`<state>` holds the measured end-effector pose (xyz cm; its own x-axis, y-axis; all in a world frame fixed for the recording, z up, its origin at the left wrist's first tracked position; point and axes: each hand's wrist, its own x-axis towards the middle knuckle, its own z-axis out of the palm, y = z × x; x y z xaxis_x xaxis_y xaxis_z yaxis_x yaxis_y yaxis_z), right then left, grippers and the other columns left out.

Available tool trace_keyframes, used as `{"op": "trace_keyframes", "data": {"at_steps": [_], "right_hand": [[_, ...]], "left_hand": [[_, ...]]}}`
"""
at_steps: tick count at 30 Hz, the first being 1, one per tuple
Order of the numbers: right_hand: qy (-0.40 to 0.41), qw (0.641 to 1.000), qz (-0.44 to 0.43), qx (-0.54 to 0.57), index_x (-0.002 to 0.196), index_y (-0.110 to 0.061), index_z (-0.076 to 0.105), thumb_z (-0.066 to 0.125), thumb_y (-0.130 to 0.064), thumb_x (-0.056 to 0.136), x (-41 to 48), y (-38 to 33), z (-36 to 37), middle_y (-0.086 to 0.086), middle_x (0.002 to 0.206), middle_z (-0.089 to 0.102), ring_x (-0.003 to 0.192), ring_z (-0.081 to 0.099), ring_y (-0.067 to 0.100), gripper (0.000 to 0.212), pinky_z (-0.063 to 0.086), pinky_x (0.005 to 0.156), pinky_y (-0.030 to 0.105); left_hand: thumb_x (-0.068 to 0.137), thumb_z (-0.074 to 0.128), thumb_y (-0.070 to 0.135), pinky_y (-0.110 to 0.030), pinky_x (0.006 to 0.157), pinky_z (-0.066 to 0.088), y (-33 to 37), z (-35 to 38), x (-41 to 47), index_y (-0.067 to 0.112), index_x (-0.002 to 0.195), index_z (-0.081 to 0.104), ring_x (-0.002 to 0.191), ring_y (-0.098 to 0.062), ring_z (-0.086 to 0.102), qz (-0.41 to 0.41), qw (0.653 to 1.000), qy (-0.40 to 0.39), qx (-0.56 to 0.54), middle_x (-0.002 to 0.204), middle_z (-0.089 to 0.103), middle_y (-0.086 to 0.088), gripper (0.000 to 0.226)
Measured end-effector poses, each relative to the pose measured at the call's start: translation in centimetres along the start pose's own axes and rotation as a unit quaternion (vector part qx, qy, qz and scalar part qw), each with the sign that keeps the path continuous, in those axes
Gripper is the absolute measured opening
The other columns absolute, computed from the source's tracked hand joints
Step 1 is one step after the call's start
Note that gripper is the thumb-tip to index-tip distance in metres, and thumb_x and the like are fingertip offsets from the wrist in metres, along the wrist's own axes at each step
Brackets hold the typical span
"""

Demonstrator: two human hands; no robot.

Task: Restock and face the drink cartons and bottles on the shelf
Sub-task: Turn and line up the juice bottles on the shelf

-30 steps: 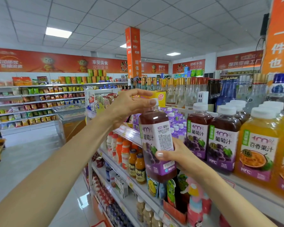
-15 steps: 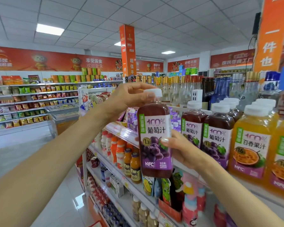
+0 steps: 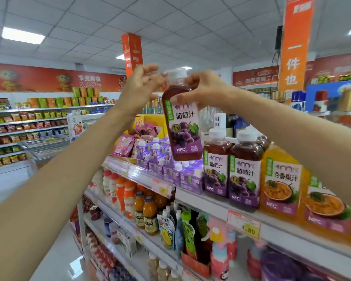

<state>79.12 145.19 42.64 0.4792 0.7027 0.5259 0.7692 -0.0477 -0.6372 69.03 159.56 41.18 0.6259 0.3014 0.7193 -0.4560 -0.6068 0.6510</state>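
— What's the left hand doing up there?

— It hangs at ten o'clock of the grape juice bottle, level with the white cap. Its grip is apart, the fingers spread and loose. It's too blurred for me to say whether the tips touch the neck.

— And the bottle itself?

— In the air, well above the top shelf, with its label facing us and its base leaning a touch towards five o'clock. It hangs over the purple cartons.

— So who has it?

— The right hand, at the bottle's two o'clock. Its grip is clamped on the bottle's shoulder just under the cap, with the thumb on the front.

— What's on the shelf below?

— The cartons stand at the bottle's six o'clock. Towards four o'clock, two shelved grape bottles stand upright at the front edge, side by side and touching, labels forward. Just beside them at three o'clock are the orange passion-fruit bottles. A yellow price tag sits on the shelf rail under the grape pair.
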Motion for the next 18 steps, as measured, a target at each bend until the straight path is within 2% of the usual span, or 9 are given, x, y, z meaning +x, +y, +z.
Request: {"op": "trace_keyframes", "data": {"at_steps": [2,4,6,9,13,16,18], "right_hand": [[0.035,0.999,0.005,0.002,0.091,-0.014,0.056,0.08,-0.022,0.074,0.9,0.6,-1.5,-0.002,0.075,0.071,0.071,0.071,0.013,0.03,0.056,0.059,0.022],[0.054,0.998,0.014,0.005,0.105,-0.015,0.055,0.08,-0.019,0.073,1.5,1.4,-3.0,0.002,0.087,0.07,0.077,0.072,0.016,0.04,0.058,0.063,0.028],[0.056,0.998,0.029,0.003,0.109,-0.018,0.054,0.079,-0.015,0.073,1.7,2.2,-4.1,0.005,0.092,0.07,0.081,0.071,0.017,0.044,0.059,0.067,0.031],[0.075,0.996,0.042,0.002,0.109,-0.016,0.051,0.08,-0.014,0.072,2.1,3.3,-5.1,0.011,0.101,0.068,0.088,0.071,0.024,0.047,0.059,0.076,0.041],[0.126,0.991,0.048,-0.002,0.112,-0.01,0.045,0.08,-0.017,0.073,2.9,4.4,-5.8,0.01,0.104,0.065,0.088,0.07,0.024,0.052,0.059,0.076,0.039],[0.157,0.986,0.049,-0.004,0.107,-0.011,0.043,0.08,-0.017,0.073,3.4,5.4,-6.3,0.011,0.105,0.065,0.089,0.069,0.024,0.051,0.059,0.077,0.039],[0.173,0.984,0.049,-0.015,0.108,-0.012,0.042,0.079,-0.017,0.074,3.6,5.8,-6.6,0.007,0.102,0.065,0.088,0.068,0.022,0.05,0.059,0.074,0.035]], "left_hand": [[0.094,0.05,0.039,-0.024,0.081,0.051,-1.3,0.3,0.0,0.014,0.128,0.042,0.105,-0.006,0.058,-0.035,0.999,-0.022,0.008,0.126,0.055,-0.001,0.043],[0.091,0.052,0.043,-0.025,0.081,0.051,-3.4,1.0,-0.9,0.018,0.124,0.045,0.106,-0.007,0.058,-0.071,0.995,-0.063,0.018,0.125,0.055,0.0,0.042],[0.086,0.056,0.045,-0.027,0.087,0.049,-5.4,2.0,-2.1,0.022,0.121,0.048,0.108,-0.009,0.057,-0.089,0.985,-0.13,0.063,0.122,0.055,0.004,0.044],[0.086,0.061,0.04,-0.027,0.097,0.041,-7.8,3.8,-3.5,0.022,0.123,0.048,0.113,-0.009,0.051,-0.076,0.954,-0.228,0.181,0.124,0.053,0.005,0.043],[0.087,0.064,0.036,-0.022,0.097,0.032,-10.0,6.4,-4.8,0.017,0.136,0.042,0.128,-0.013,0.042,-0.039,0.92,-0.268,0.284,0.142,0.043,0.001,0.057],[0.083,0.069,0.037,-0.023,0.1,0.03,-10.6,8.4,-5.6,0.016,0.143,0.031,0.133,-0.014,0.037,-0.08,0.929,-0.281,0.229,0.147,0.038,0.001,0.074],[0.08,0.071,0.04,-0.023,0.098,0.033,-10.8,9.6,-6.0,0.019,0.142,0.03,0.129,-0.012,0.041,-0.1,0.94,-0.279,0.172,0.141,0.043,0.005,0.078]]}}
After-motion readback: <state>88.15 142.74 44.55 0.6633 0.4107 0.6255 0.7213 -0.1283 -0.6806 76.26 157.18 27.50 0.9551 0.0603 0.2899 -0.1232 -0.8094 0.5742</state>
